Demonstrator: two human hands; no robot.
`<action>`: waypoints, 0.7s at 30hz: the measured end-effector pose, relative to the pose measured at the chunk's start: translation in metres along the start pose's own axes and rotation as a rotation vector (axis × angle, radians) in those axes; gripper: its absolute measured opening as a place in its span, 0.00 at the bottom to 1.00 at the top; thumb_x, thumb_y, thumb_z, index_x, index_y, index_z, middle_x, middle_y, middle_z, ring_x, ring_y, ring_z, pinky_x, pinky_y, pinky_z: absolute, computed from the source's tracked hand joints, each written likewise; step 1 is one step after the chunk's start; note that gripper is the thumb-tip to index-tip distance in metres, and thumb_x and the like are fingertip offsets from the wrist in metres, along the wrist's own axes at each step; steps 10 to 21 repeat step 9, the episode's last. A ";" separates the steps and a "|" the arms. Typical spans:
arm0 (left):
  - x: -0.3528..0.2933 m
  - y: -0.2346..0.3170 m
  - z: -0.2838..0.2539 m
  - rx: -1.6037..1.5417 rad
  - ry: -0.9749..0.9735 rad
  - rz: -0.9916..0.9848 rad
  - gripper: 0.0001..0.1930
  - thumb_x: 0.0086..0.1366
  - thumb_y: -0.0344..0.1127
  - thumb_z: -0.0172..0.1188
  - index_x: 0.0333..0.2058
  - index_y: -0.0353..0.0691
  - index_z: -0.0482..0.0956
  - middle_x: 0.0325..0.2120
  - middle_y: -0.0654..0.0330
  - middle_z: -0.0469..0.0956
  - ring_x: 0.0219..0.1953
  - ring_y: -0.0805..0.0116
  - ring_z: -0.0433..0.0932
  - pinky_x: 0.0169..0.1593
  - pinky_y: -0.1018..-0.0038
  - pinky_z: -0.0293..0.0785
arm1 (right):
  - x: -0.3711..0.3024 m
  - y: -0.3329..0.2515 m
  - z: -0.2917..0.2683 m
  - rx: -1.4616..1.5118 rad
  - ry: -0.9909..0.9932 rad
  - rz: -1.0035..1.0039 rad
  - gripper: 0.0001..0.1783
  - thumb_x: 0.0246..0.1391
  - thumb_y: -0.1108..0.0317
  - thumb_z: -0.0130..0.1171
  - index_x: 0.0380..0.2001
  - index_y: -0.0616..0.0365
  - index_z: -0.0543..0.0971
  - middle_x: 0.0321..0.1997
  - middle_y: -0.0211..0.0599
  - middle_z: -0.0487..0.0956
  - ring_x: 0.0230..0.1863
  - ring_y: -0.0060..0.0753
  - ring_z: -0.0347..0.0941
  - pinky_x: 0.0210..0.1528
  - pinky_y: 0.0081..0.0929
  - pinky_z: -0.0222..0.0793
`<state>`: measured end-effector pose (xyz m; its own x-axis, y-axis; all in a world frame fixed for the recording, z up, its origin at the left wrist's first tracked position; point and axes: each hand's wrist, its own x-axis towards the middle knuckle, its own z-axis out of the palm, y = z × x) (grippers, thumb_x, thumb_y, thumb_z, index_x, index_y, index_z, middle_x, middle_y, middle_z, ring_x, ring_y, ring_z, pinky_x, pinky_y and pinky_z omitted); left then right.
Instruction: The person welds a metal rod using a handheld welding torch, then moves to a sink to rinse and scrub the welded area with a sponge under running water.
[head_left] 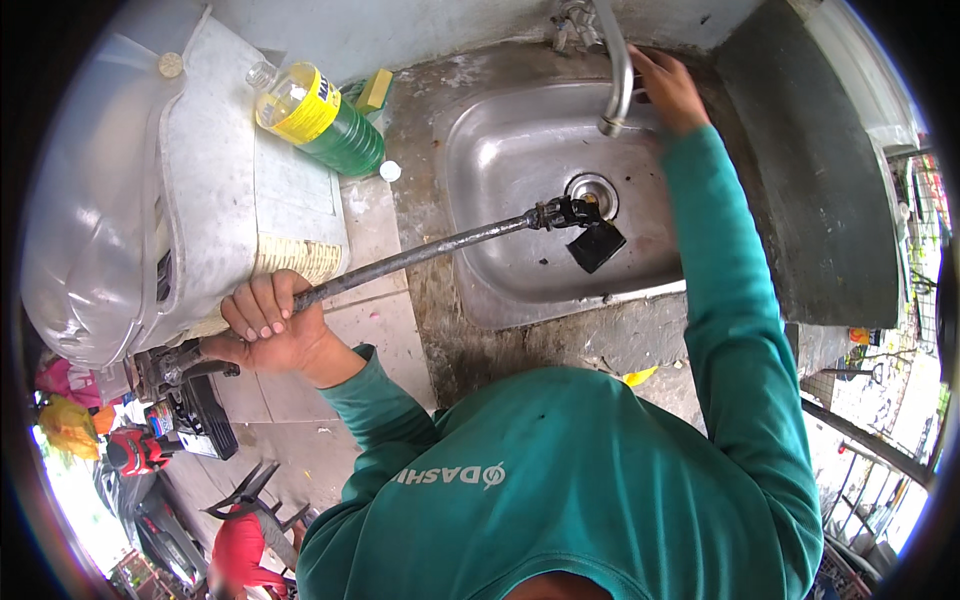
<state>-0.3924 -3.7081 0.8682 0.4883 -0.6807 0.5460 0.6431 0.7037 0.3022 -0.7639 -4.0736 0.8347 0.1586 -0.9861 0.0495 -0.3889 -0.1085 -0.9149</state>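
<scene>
My left hand (275, 320) is closed around a long, dirty metal rod (430, 256), left of the sink. At the rod's far end, a blackened joint bears a flat black pedal-like plate (596, 246) over the steel sink basin (500, 270), beside the drain (592, 190). More dark metal fittings with a ribbed black pad (205, 418) show at the near end, below my left hand. Up at the back right, my right hand (672, 92) reaches beside the curved faucet (618, 80). Its fingers are stretched toward the faucet, their tips partly hidden behind the spout.
Left of the sink stands a clear bottle of green liquid (352, 140) with a white cap (390, 171) next to it and a yellow-green sponge (375, 91) behind. A large clear plastic cover (95, 200) fills the left. A grey slab (825, 170) walls the right side.
</scene>
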 end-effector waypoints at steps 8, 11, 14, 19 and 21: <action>0.002 -0.018 0.020 -0.086 -0.041 -0.074 0.34 0.61 0.73 0.53 0.12 0.51 0.62 0.11 0.70 0.63 0.17 0.75 0.63 0.28 0.75 0.61 | -0.343 -0.128 -0.147 0.308 0.172 -1.050 0.34 0.60 0.38 0.47 0.55 0.54 0.77 0.45 0.38 0.81 0.42 0.33 0.77 0.42 0.39 0.72; 0.002 -0.021 0.024 -0.094 -0.048 -0.097 0.35 0.60 0.75 0.52 0.11 0.51 0.62 0.11 0.70 0.64 0.16 0.75 0.64 0.28 0.75 0.61 | -0.359 -0.124 -0.153 0.297 0.199 -1.034 0.34 0.60 0.38 0.47 0.55 0.54 0.77 0.45 0.38 0.81 0.42 0.33 0.77 0.42 0.39 0.72; 0.002 -0.021 0.024 -0.094 -0.048 -0.097 0.35 0.60 0.75 0.52 0.11 0.51 0.62 0.11 0.70 0.64 0.16 0.75 0.64 0.28 0.75 0.61 | -0.359 -0.124 -0.153 0.297 0.199 -1.034 0.34 0.60 0.38 0.47 0.55 0.54 0.77 0.45 0.38 0.81 0.42 0.33 0.77 0.42 0.39 0.72; 0.002 -0.021 0.024 -0.094 -0.048 -0.097 0.35 0.60 0.75 0.52 0.11 0.51 0.62 0.11 0.70 0.64 0.16 0.75 0.64 0.28 0.75 0.61 | -0.359 -0.124 -0.153 0.297 0.199 -1.034 0.34 0.60 0.38 0.47 0.55 0.54 0.77 0.45 0.38 0.81 0.42 0.33 0.77 0.42 0.39 0.72; 0.002 -0.021 0.024 -0.094 -0.048 -0.097 0.35 0.60 0.75 0.52 0.11 0.51 0.62 0.11 0.70 0.64 0.16 0.75 0.64 0.28 0.75 0.61 | -0.359 -0.124 -0.153 0.297 0.199 -1.034 0.34 0.60 0.38 0.47 0.55 0.54 0.77 0.45 0.38 0.81 0.42 0.33 0.77 0.42 0.39 0.72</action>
